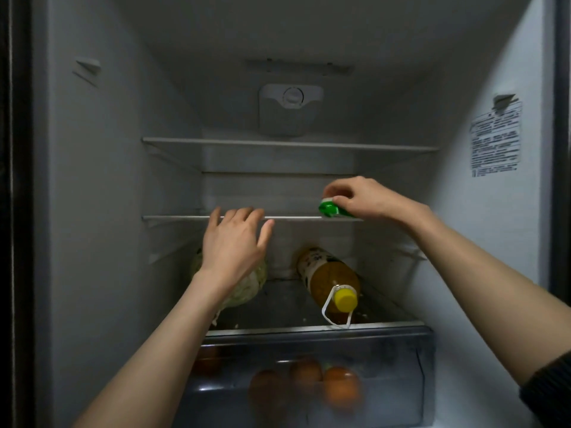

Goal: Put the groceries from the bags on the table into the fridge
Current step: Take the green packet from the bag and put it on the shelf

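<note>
The open fridge fills the view. My right hand (360, 197) is closed around a small green and white carton (331, 208) that rests on the right part of the middle glass shelf (173, 217). My left hand (236, 239) hovers with fingers spread at that shelf's front edge, holding nothing. On the lower shelf a pale green cabbage (247, 288) lies at the left, partly hidden behind my left hand and wrist. A big bottle of amber liquid with a yellow cap (332, 282) lies on its side to the right.
The top glass shelf (290, 145) carries nothing. The clear drawer (408, 381) at the bottom holds several orange fruits (341, 387). A thermostat housing (290, 108) sits on the back wall and a label (496, 140) on the right wall.
</note>
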Tool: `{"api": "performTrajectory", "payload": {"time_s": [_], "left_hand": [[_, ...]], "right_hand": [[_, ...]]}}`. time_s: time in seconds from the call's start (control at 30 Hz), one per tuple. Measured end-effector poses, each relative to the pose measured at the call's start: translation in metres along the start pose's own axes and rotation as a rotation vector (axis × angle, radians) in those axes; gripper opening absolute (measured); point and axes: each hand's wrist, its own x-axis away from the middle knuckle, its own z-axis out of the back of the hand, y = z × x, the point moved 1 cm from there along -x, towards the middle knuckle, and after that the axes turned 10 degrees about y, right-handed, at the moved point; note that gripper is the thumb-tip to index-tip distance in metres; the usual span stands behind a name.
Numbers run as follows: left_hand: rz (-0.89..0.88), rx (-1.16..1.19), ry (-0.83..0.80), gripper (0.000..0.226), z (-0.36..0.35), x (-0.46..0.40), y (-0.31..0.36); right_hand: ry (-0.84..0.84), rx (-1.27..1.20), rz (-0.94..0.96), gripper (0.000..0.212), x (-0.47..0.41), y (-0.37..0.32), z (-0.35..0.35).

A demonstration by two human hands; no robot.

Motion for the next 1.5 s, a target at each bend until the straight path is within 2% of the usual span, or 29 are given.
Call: {"api": "performTrajectory", "payload": {"time_s": [0.3,0.43,0.77,0.87,0.97,1.13,1.27,1.37,1.5], "left_hand": [[0.0,0.024,-0.004,0.049,0.002,0.0,0.0],[-0.006,0.027,0.005,0.048,0.002,0.0,-0.002],[-0.05,-0.03,-0.048,0.052,0.002,0.0,-0.003],[-0.04,-0.055,-0.135,0.056,0.005,-0.002,-0.002],[0.02,-0.052,-0.209,0.061,0.009,-0.003,0.003],[0.117,0.02,-0.022,0.06,0.027,0.028,0.022],[0.131,-0.004,0.084,0.065,0.052,0.076,0.026],[0.192,-0.033,0.089,0.063,0.07,0.125,0.019],[0.272,-0.009,0.013,0.059,0.096,0.201,0.02]], "right_hand": [[0.071,0.077,-0.224,0.027,0.005,0.048,0.015],[0.029,0.227,-0.287,0.035,0.0,0.07,0.009],[0.0,0.329,-0.495,0.043,-0.022,0.093,-0.005],[-0.023,0.343,-0.444,0.057,-0.01,0.084,-0.005],[0.052,0.319,-0.293,0.059,0.009,0.063,0.0],[0.314,0.119,-0.069,0.061,0.049,0.001,-0.007],[0.399,-0.009,0.025,0.065,0.099,-0.037,-0.04],[0.397,-0.048,0.104,0.07,0.14,-0.065,-0.068],[0.303,-0.119,0.149,0.071,0.194,-0.099,-0.092]]}}
